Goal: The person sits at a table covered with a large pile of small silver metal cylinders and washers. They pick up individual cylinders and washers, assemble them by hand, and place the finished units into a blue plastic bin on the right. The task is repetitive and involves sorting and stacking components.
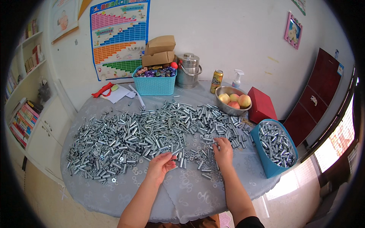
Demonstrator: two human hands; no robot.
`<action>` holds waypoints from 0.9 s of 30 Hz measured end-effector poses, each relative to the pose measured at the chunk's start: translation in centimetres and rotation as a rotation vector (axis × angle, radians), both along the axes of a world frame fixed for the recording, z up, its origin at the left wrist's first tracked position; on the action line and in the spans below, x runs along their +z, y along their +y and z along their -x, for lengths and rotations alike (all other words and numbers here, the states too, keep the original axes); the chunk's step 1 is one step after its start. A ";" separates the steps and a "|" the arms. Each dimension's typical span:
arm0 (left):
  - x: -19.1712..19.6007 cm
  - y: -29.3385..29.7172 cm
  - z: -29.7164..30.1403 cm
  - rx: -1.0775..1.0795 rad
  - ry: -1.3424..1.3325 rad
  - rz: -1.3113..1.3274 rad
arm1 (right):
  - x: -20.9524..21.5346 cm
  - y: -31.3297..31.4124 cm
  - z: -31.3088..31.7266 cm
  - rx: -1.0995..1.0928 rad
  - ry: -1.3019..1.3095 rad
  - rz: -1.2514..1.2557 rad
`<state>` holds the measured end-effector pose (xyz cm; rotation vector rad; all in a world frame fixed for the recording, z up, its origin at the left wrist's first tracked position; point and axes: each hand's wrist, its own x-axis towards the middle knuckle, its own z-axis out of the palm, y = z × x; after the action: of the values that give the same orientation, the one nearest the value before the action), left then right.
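A wide heap of small silver metal sleeves and washers [152, 131] covers the round table [114, 193] with its grey patterned cloth. My left hand [161, 164] rests palm up at the heap's near edge, fingers curled around a short metal sleeve [175, 152] at its fingertips. My right hand [223, 150] lies palm down on loose pieces to the right, fingers pinching a small part. A blue bin [266, 163] full of the same metal sleeves stands at the table's right edge, a hand's width from my right hand.
At the back stand a turquoise basket [154, 85] of wrapped items with brown boxes on top, a steel pot [189, 70], a drink can [216, 81], a spray bottle [237, 79], a steel bowl [224, 107] of peaches and a red box [261, 104]. Shelves line the left wall.
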<state>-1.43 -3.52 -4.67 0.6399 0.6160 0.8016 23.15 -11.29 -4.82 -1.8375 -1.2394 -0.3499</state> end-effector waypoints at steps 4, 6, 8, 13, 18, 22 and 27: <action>-0.3 0.1 -0.1 -0.012 0.015 -0.005 | 0.2 0.0 1.4 0.376 -0.002 0.038; -0.4 0.0 -0.1 -0.017 0.018 -0.008 | 0.6 0.0 2.5 0.476 -0.028 0.150; -0.4 0.0 -0.1 -0.020 0.009 -0.008 | 1.0 -0.2 3.4 0.477 -0.087 0.216; -0.5 0.0 -0.3 -0.034 0.030 0.000 | 0.3 -0.2 3.1 0.423 0.032 0.280; -0.2 -0.4 -0.5 -0.048 0.057 -0.010 | 0.5 -0.2 3.1 0.416 0.036 0.318; -0.3 -0.5 -0.6 -0.062 0.084 -0.016 | 0.7 -0.3 3.2 0.421 0.030 0.297; -0.6 -0.4 -0.6 -0.075 0.074 -0.027 | 0.6 -0.4 3.1 0.419 0.008 0.228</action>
<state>-0.84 -3.95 -5.23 0.7153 0.6457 0.7199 20.08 -11.66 -4.19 -1.7025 -1.6698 0.0327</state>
